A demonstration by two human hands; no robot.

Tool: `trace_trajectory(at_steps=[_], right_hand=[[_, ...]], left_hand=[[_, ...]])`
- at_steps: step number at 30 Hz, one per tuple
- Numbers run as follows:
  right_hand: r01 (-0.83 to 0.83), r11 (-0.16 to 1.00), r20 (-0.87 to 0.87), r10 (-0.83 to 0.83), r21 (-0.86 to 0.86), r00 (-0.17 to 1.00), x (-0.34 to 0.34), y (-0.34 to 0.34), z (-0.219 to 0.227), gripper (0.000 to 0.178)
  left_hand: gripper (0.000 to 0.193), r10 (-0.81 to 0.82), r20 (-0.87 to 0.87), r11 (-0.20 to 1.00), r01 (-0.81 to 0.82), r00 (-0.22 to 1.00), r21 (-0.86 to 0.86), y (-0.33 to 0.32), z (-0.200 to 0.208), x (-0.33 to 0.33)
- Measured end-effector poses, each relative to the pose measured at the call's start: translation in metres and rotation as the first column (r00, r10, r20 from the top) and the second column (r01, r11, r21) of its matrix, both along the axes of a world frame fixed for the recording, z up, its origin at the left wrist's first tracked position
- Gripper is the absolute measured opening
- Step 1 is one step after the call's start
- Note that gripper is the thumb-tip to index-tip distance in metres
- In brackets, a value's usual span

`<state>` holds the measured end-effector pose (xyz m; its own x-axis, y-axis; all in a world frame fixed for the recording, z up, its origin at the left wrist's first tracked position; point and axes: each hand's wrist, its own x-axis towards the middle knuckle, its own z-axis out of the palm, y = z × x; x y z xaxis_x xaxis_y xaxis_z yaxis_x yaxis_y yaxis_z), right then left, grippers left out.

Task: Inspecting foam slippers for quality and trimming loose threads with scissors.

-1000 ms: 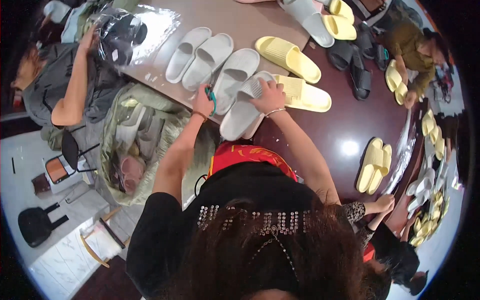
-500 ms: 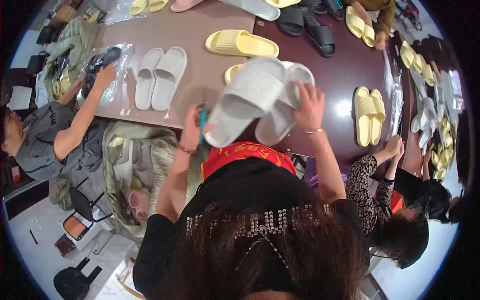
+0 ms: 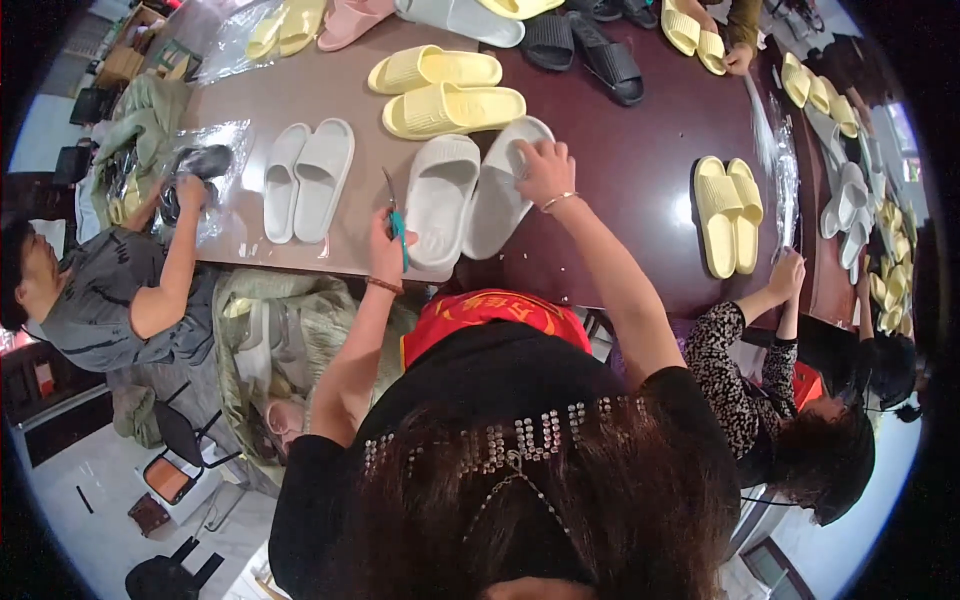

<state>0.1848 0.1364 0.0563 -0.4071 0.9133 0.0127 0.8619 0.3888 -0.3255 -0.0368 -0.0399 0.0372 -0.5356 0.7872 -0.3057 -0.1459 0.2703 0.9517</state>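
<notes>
Two light grey slide slippers lie side by side on the table before me, toes pointing away. My right hand (image 3: pixel 547 172) is closed on the strap end of the right slipper (image 3: pixel 490 215), which is turned slightly outward. Next to the heel of the left slipper (image 3: pixel 440 195), my left hand (image 3: pixel 386 247) grips a pair of teal-handled scissors (image 3: pixel 397 228). Their dark blades point up and away from me. Just beyond the grey pair is a yellow pair of slippers (image 3: pixel 455 108), lying sideways. Another light grey pair (image 3: pixel 323 180) rests to the left of my left hand.
The table (image 3: pixel 620 215) also bears black slippers (image 3: pixel 610 65) farther back and a yellow pair (image 3: pixel 730 215) at right. At left a co-worker (image 3: pixel 110 275) handles dark slippers in a clear bag. An open sack (image 3: pixel 235 350) of slippers stands below the table's front edge.
The grey slippers, raised and blurred before, have come down onto the table farther left. My right hand has moved left with them. The yellow pair behind is now uncovered.
</notes>
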Motion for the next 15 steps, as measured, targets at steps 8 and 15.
trace_trajectory(at_steps=[8,15], right_hand=[[-0.331,0.875,0.130,0.305,0.352,0.943,0.062,0.033,-0.015,0.045],[0.114,0.968,-0.285,-0.177,-0.225,0.942,0.095,-0.032,-0.042,0.032]], left_hand=[[0.052,-0.346,-0.308,0.934,0.293,0.886,-0.206,-0.002,-0.034,0.036],[0.046,-0.514,-0.404,0.852,0.397,0.757,-0.342,-0.001,-0.019,0.046]])
